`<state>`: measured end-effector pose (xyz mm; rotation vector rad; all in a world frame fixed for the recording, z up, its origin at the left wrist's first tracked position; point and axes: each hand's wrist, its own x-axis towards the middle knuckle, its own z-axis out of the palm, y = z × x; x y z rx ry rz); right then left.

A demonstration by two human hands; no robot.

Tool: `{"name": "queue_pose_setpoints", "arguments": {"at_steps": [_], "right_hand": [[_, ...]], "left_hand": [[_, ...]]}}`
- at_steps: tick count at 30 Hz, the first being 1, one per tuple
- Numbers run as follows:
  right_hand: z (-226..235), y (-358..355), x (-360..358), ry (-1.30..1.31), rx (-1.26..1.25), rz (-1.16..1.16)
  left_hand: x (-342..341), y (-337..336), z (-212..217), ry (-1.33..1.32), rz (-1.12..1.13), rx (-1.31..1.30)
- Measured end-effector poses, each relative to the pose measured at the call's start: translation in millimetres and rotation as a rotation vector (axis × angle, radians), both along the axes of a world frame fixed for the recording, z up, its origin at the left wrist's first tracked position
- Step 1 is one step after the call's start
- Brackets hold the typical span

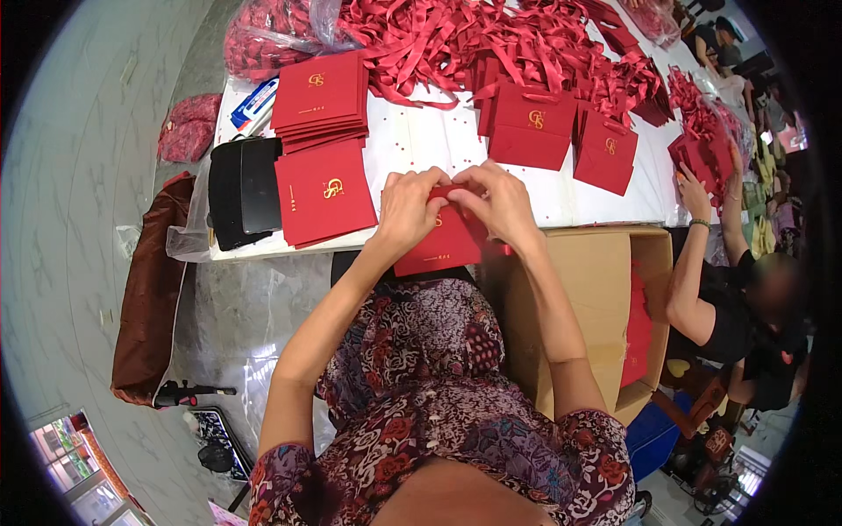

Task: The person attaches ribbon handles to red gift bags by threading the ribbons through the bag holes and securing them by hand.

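Observation:
My left hand [406,210] and my right hand [503,203] meet at the top edge of a flat red paper gift bag [445,245], in front of me at the table's near edge. Both hands pinch the bag's upper edge with thumbs and fingertips close together. Part of a gold emblem shows below my fingers; whatever lies between the fingertips is hidden. To the left lie two stacks of flat red bags, a near stack [326,195] and a far stack [317,92]. Beyond my hands, red bags with ribbons [531,127] lie on the white tabletop [421,140].
A large heap of red ribbons [412,53] covers the table's far side. A black phone-like slab [260,186] lies at the left edge. An open cardboard box [596,276] with red contents stands at my right. Another person's hand [695,195] touches red bags at far right.

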<state>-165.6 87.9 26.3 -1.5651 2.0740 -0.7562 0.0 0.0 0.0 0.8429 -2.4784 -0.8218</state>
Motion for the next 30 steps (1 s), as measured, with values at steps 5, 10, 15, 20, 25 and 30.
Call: {"name": "queue_pose_setpoints", "arguments": {"at_steps": [5, 10, 15, 20, 25, 30], "right_hand": [[-5, 1, -15, -0.053, -0.130, 0.121], [-7, -3, -13, -0.013, -0.161, 0.160], [-17, -12, -34, 0.050, -0.117, 0.205], [-33, -30, -55, -0.340, 0.232, 0.308], [-38, -37, -41, -0.485, 0.145, 0.170], [-36, -48, -30, -0.134, -0.166, -0.265]], "left_hand": [[-4, 4, -8, 0.163, 0.003, 0.050], [-1, 3, -5, 0.201, 0.004, 0.062], [-3, 10, 1, 0.174, -0.028, 0.008], [-3, 14, 3, 0.148, -0.141, -0.179], [-2, 13, 2, 0.200, -0.144, -0.112], [-6, 15, 7, 0.111, -0.104, -0.012]]}}
